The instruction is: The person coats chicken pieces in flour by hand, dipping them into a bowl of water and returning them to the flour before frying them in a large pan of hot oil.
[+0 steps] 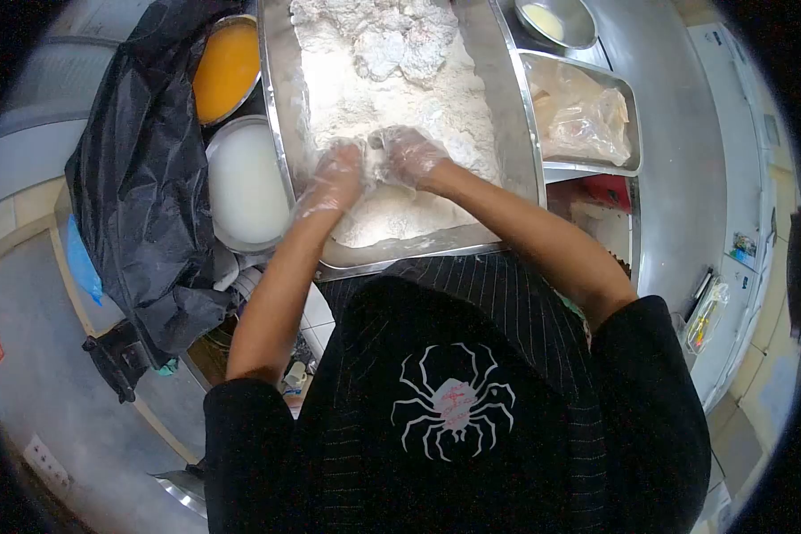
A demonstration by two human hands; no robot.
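My left hand [336, 173] and my right hand [409, 156], both in clear plastic gloves, are down in the white flour [365, 107] of a deep metal tray [518, 133]. They sit close together near the tray's middle, fingers curled inward. A small floury lump [376, 162] shows between them; its kind is hidden by the coating and the gloves. Several flour-coated pieces [400, 49] lie in the far part of the same tray.
Left of the tray stand a container of orange liquid [227, 71] and a bowl of white liquid [249, 182], beside black plastic sheeting [151, 187]. On the right, a smaller tray [634, 133] holds a clear plastic bag [583, 111]. A metal bowl [580, 31] sits behind it.
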